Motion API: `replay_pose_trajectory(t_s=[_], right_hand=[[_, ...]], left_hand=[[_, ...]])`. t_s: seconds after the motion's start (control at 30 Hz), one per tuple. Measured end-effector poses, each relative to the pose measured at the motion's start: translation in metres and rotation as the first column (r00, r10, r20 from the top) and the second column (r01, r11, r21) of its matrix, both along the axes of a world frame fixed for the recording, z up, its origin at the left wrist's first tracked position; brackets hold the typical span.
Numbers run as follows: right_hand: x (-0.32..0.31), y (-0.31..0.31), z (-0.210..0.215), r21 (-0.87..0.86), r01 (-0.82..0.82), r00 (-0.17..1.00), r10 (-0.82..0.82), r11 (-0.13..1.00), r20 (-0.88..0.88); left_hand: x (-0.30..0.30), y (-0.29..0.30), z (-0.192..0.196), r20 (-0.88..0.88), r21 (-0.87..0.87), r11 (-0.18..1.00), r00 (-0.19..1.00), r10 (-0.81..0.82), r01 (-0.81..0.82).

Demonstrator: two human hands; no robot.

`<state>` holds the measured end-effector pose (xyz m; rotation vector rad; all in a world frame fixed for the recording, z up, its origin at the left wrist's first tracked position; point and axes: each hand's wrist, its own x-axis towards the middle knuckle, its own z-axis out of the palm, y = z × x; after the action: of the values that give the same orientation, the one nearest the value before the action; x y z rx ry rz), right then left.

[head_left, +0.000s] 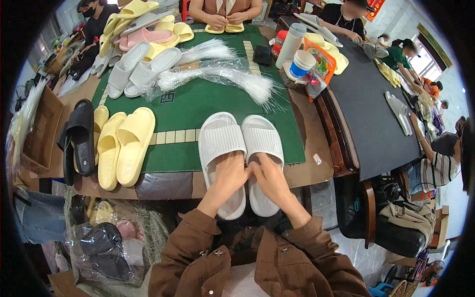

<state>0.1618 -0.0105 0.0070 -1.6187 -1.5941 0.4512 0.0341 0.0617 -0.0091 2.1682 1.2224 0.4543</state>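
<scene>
Two light grey slippers [222,133] sit side by side at the near edge of the table [316,166], toes on the green cloth [183,161], heels jutting past the edge toward the brown jacket [198,257]. The left hand [230,172] reaches into the left slipper and the right hand [269,178] into the right one, thumbs close together; the straps hide the fingers' tips, so I cannot tell how far open they are or how firmly they grip. Green cloth separates the pair from yellow slippers [136,143] on the left and white plastic strands [217,79] beyond; rightward, a cloth strip meets the brown border.
</scene>
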Motion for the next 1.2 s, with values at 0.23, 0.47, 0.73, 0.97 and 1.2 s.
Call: replay_pose_trajectory(t_s=[0.23,0.47,0.73,0.97,1.2], right_hand=[[-0.001,-0.015,0.019,0.251,-0.048,0.994,0.070,0.967,-0.080],[0.025,0.083,0.033,0.131,0.022,0.995,-0.008,0.991,-0.101],[0.028,0.131,0.007,-0.096,-0.064,0.892,0.100,0.993,0.440],[0.021,0.135,0.014,-0.164,-0.088,0.992,0.072,0.983,-0.101],[0.009,0.147,0.013,-0.148,-0.166,0.985,0.172,0.975,0.026]], left_hand=[[0.000,-0.003,0.002,0.052,-0.004,1.000,0.999,-0.003,0.004],[0.001,-0.002,-0.001,0.024,-0.008,0.999,0.998,0.049,-0.049],[0.005,-0.004,-0.004,0.039,0.045,0.997,0.997,0.068,-0.070],[0.003,-0.003,-0.004,-0.021,0.032,0.997,0.997,0.074,-0.073],[0.003,-0.004,0.001,-0.036,-0.002,0.999,0.998,0.045,-0.046]])
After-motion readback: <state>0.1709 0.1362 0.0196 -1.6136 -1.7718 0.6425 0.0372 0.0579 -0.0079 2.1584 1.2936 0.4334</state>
